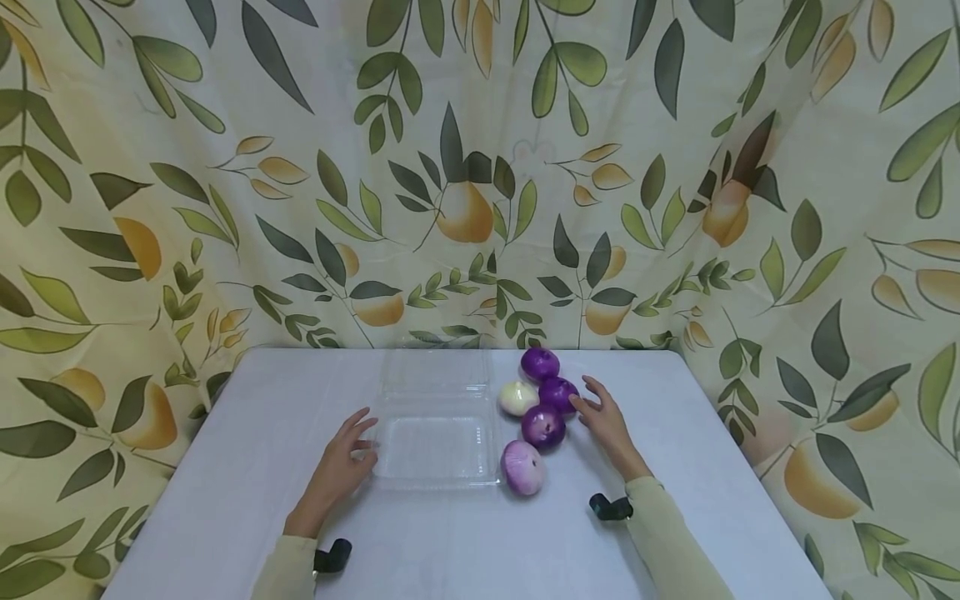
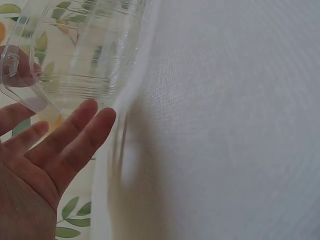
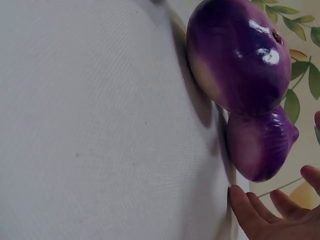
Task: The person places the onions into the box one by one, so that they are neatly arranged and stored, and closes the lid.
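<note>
A clear plastic clamshell box (image 1: 435, 446) lies with its lid folded back on the white table. My left hand (image 1: 343, 467) is at the box's left edge, fingers loosely extended; in the left wrist view the fingertips (image 2: 106, 117) come right up to the plastic wall. On the box's right side several onions stand in a rough line: dark purple ones (image 1: 543, 427), a pale yellowish one (image 1: 518, 398) and a lighter pink-purple one (image 1: 522, 467) nearest me. My right hand (image 1: 606, 423) reaches beside the middle purple onion (image 1: 558, 394), its fingers spread and relaxed.
The white tablecloth (image 1: 420, 542) covers the table, whose far edge meets a leaf-and-fruit patterned curtain (image 1: 465, 275). The box's transparent lid (image 1: 435, 369) lies toward that far edge. Black wrist-worn devices (image 1: 611, 507) stick out near both sleeves.
</note>
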Demonstrator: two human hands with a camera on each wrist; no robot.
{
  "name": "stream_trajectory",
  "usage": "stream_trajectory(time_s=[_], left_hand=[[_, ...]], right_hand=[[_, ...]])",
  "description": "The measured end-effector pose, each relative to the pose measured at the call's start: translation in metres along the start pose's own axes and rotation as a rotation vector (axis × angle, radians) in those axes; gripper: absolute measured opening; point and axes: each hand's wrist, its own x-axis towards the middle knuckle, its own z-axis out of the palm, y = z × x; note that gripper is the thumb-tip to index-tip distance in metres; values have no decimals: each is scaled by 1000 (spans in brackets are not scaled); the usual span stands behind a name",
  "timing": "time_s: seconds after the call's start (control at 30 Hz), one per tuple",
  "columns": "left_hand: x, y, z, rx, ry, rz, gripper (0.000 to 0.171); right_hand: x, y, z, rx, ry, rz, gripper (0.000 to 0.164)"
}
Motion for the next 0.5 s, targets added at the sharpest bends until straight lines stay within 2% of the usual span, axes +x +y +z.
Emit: stream_trajectory(time_s=[0.2,0.5], left_hand=[[1,-1,1,-9,6,5,54],[2,-4,4,42,41,57,52]], right_hand=[[6,-2,4,4,-11,38,73],[16,-2,9,-79,-24,5,74]])
